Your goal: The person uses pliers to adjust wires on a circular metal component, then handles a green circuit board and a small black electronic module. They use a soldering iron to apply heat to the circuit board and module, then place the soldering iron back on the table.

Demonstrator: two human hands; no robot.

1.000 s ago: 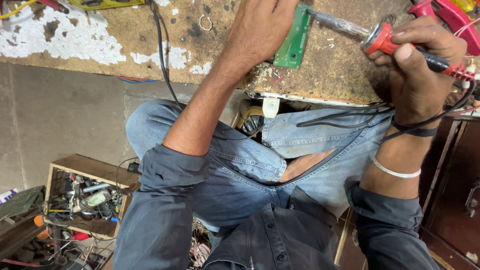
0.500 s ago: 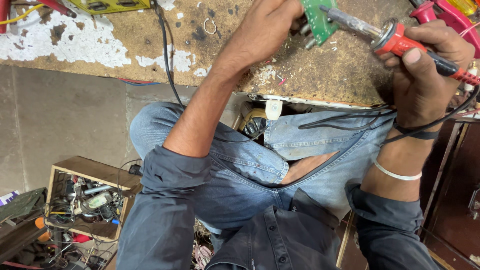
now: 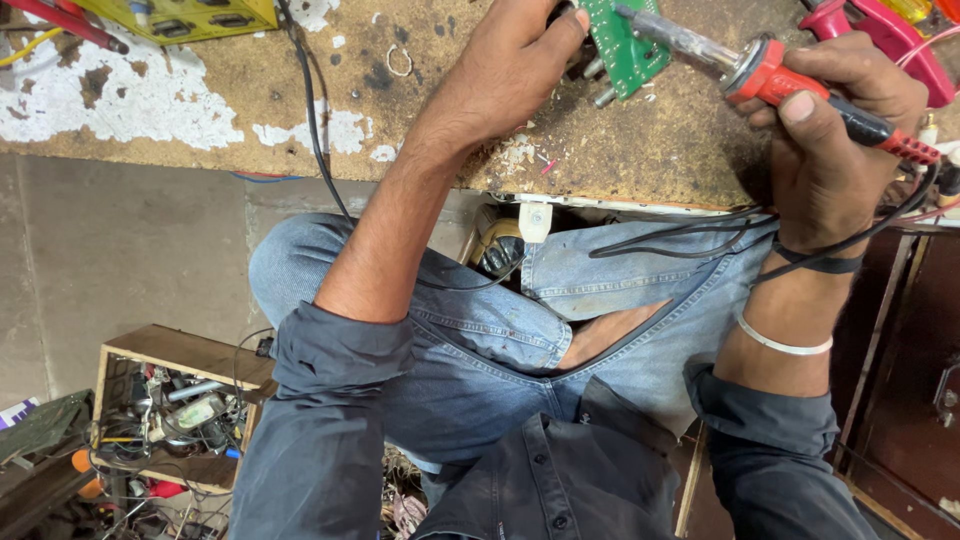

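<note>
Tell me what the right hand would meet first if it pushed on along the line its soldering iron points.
The right hand aims the soldering iron up-left; its tip already seems to meet the green circuit board held by the left hand, though depth is unclear.

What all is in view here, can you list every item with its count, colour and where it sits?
circuit board: one, green, held tilted above the workbench top, top centre
soldering iron: one, red handle with metal shaft, tip at the circuit board
workbench: one, worn brown with white patches, across the top
yellow box: one, yellow, top left on the workbench
black cable: one, running off the workbench edge
wooden crate: one, full of parts, on the floor lower left
left hand: one, fingers gripping the circuit board
right hand: one, wrapped round the soldering iron, bangle on the wrist
</note>
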